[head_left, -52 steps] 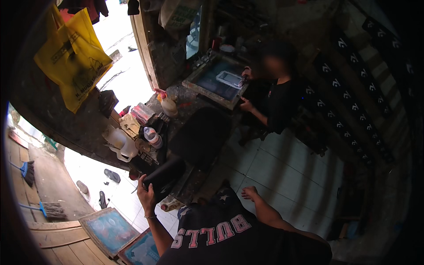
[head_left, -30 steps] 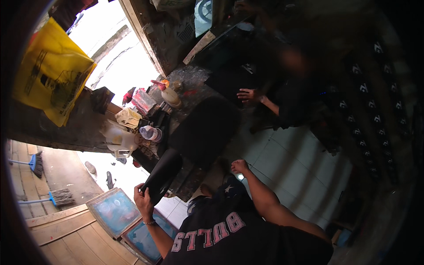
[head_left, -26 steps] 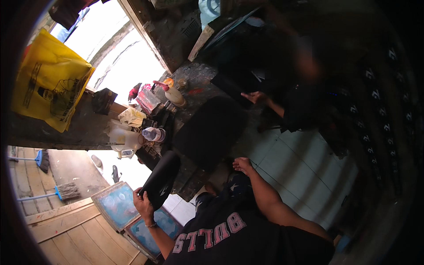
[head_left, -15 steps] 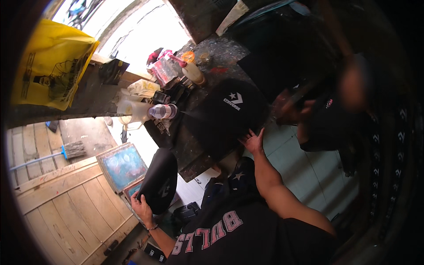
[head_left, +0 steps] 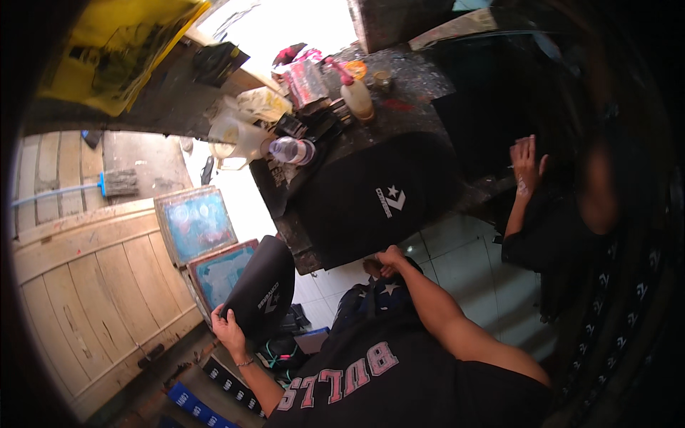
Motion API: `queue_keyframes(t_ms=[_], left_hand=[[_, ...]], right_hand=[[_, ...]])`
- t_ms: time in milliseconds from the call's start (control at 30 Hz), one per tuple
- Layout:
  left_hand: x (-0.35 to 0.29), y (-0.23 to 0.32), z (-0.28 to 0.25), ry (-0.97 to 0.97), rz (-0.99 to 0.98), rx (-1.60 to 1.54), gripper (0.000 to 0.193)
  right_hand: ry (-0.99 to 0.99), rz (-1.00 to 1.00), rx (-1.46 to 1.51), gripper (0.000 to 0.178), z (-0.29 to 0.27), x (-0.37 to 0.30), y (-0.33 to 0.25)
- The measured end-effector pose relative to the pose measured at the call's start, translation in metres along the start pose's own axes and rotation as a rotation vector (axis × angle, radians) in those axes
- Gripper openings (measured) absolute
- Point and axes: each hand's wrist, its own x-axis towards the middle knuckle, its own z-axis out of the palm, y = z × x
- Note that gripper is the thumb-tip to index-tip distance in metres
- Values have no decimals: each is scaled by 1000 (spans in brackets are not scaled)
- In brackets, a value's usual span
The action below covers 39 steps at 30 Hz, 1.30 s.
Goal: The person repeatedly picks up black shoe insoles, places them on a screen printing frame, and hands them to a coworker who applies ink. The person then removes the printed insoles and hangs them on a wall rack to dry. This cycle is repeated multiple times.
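Observation:
My left hand grips the lower edge of a black fabric panel, which hangs in a bend beside the table and bears a white star-and-chevron print. A second black fabric panel with the same kind of print lies on the dark table. At its near edge my right hand is closed, seemingly pinching the cloth, though its fingertips are partly hidden. To the right, another person's hand lies spread against a further black panel.
A clear plastic bottle, a squeeze bottle with pink top and a white jug crowd the table's far left. Blue-stained framed screens lean by a wooden door panel. A yellow bag hangs upper left.
My right hand has gone from spread fingers to closed at the panel's near edge. The panel on the table has turned and come nearer. The other person's hand now lies spread over the cloth.

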Motion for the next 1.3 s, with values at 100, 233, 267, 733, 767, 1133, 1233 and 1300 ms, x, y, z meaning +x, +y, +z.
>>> queue_keyframes(t_ms=[100, 233, 267, 733, 767, 1133, 1233, 1300], left_hand=[[-15, -4, -11, 7, -141, -40, 22], [-34, -14, -27, 66, -170, 59, 22], [-36, -17, -30, 69, -165, 90, 22], [0, -89, -86, -39, -43, 125, 23], [9, -95, -82, -26, 1, -9, 24], [64, -86, -148, -344, 514, 842, 27], [78, -86, -129, -288, 741, 414, 28], [89, -86, -113, -435, 523, 252, 20]], right_hand=[[52, -313, -289, 29, -8, -7, -46], [390, -853, -317, 50, -2, 27, -136], [457, -888, -463, 53, -2, 39, -159], [692, -750, -1093, 48, 12, 66, -200], [703, -701, -983, 38, 18, 70, -203], [306, -795, -1005, 40, -1, -43, -102], [120, -707, -749, 36, 3, -116, -29], [221, -763, -620, 30, 11, -161, 25]])
